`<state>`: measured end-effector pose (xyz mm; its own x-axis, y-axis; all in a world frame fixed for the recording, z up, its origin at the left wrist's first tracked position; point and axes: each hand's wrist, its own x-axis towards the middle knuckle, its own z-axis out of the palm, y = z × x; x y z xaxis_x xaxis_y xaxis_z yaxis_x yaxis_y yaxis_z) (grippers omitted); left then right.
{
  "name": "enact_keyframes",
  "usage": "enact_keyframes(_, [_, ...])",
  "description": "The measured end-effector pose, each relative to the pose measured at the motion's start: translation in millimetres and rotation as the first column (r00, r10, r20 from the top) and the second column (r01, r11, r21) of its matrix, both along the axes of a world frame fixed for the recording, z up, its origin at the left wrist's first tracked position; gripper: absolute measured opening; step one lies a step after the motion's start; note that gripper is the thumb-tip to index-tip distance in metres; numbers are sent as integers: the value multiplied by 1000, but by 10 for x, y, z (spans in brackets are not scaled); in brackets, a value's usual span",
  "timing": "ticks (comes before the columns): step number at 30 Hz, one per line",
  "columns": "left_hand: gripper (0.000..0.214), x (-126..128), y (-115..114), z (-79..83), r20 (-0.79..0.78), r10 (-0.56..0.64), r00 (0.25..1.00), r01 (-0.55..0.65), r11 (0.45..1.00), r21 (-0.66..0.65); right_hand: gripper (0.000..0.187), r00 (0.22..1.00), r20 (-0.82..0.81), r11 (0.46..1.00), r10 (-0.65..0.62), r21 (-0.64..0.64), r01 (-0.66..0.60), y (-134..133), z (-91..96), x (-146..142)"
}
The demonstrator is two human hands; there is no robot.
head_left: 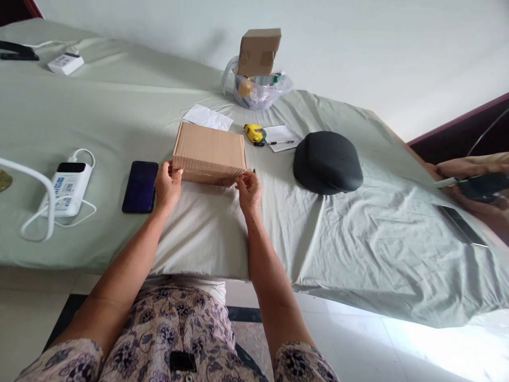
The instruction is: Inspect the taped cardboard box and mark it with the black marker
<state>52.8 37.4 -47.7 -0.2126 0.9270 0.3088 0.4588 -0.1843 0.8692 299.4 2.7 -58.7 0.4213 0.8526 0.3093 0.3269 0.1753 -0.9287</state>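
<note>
A brown cardboard box (210, 146) rests on the cloth-covered table in front of me, its lid down. My left hand (168, 183) grips its near left corner, thumb on the front face. At the near right corner, my right hand (249, 190) pinches the box's edge with fingertips and thumb. A dark phone (140, 187) lies just left of my left hand. Behind the box is a sheet of white paper (208, 116). A yellow tape measure (255, 133) sits beyond the right end of the box, next to a notepad (283, 138) with a pen (281, 142) on it.
A black case (328, 163) stands to the right. At the back, a clear plastic basket (260, 95) holds a smaller carton (259, 52). White power banks (68, 188) with cables lie left. Another person's hand (473, 183) holds a dark object at far right, near a phone (461, 225).
</note>
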Motion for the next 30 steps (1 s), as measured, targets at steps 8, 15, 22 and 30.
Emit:
enact_keyframes(8, [35,31,-48,26,-317,54,947,-71,997,-43,24,961,277,973,12,-225,53,-53,35,-29])
enact_keyframes(15, [59,116,-113,64,-450,49,892,-105,990,-99,22,892,452,950,12,-283,131,-92,-34,-130])
enact_keyframes(22, [110,322,-295,177,-462,123,878,-155,987,-33,87,870,472,940,-147,-209,272,-132,-1,-362])
enact_keyframes(30, [121,299,-309,261,-439,142,887,-173,984,-31,104,874,460,959,-159,-138,247,-167,100,-417])
